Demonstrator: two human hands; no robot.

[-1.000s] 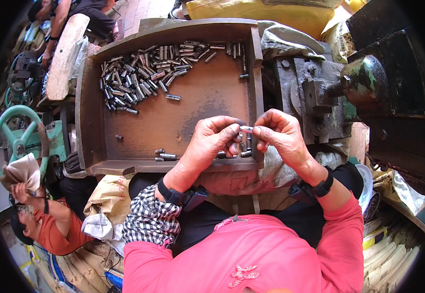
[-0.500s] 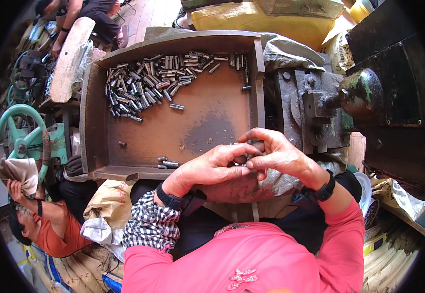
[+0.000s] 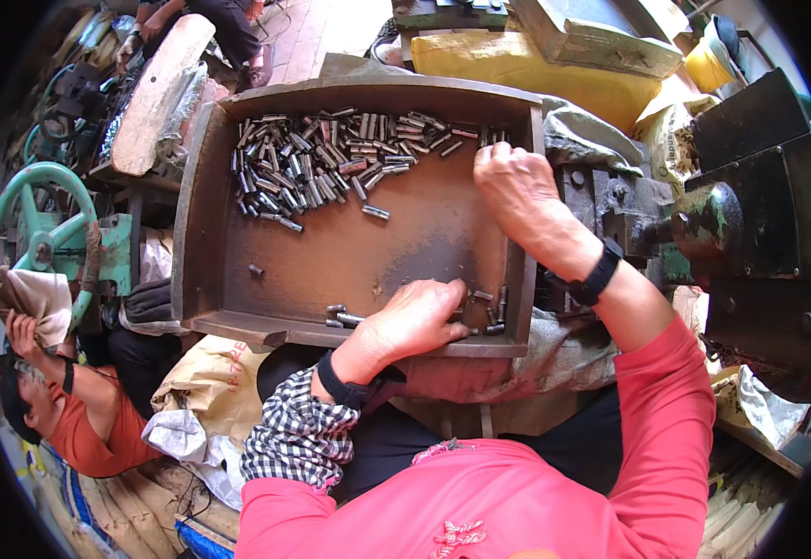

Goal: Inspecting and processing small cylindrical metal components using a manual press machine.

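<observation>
A shallow wooden tray [image 3: 202, 200] holds a heap of short silvery metal cylinders [image 3: 317, 168], piled toward its far left. My right hand [image 3: 522, 191] reaches to the tray's far right corner, among a few cylinders there. Its fingers are curled together, and whatever they pinch is hidden. Just inside the near wall, my left hand [image 3: 415, 321] lies low with fingers and thumb bent inward; its grip is hidden too. Small metal pieces [image 3: 494, 328] sit beyond its fingertips in the near right corner. A few cylinders [image 3: 340, 317] lie by the left wrist, and one short piece [image 3: 256, 270] rests alone farther left.
A dark, heavy machine [image 3: 703, 224] stands close on the right. Grey sacking [image 3: 592, 135] drapes beside the tray. At left, a person in an orange shirt [image 3: 112, 429] holds a cloth on a green handwheel [image 3: 42, 247]. Another person's legs [image 3: 233, 42] show at the far left.
My hands were together above the tray's near right edge; now they are apart. The right has gone to the far right corner, the left down into the tray. The view has shifted slightly.
</observation>
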